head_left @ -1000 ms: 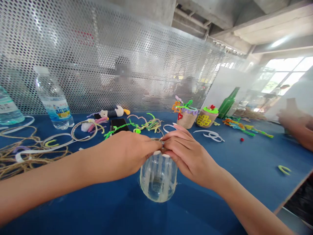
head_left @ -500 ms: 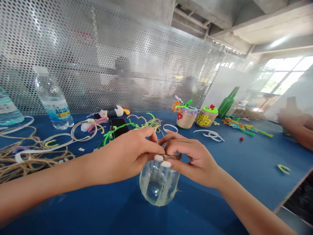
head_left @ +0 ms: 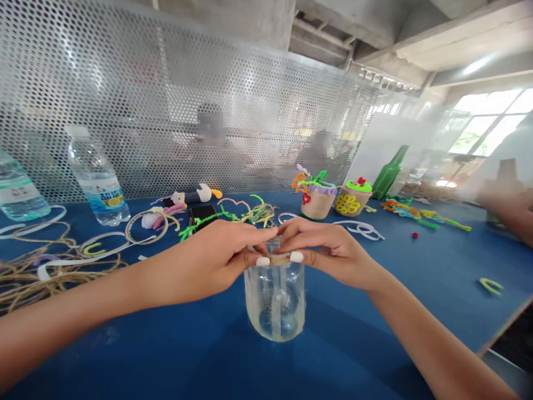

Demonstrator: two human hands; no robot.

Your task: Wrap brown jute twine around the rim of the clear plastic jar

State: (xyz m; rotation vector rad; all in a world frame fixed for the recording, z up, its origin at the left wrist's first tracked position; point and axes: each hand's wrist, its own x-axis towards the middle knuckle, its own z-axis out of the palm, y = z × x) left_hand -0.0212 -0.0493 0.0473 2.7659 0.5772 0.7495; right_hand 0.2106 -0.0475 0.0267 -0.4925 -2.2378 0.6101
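Observation:
A clear jar (head_left: 277, 305) with pale vertical strips on its wall stands on the blue table in front of me. Brown twine (head_left: 280, 259) circles its top edge. My left hand (head_left: 231, 255) is closed on the left side of that rim, thumb pressing the twine from the front and fingers behind. On the other side my right hand (head_left: 322, 250) pinches the rim in the same way, its thumb on the twine. A narrow gap between the two thumbs shows the twine. The fingers hide the rim's far side.
Loose twine (head_left: 62, 278) and white strips lie at the left, near two plastic bottles (head_left: 102, 189). Behind the jar are a phone (head_left: 202, 215), pipe cleaners (head_left: 245, 211) and two twine-wrapped pots (head_left: 318, 201). A green bottle (head_left: 389, 175) stands farther right. Another person's hand (head_left: 510, 197) is blurred at the right.
The jar has straightened from a tilt towards upright. My thumbs have moved apart along the rim, showing more of the twine. The view has shifted slightly.

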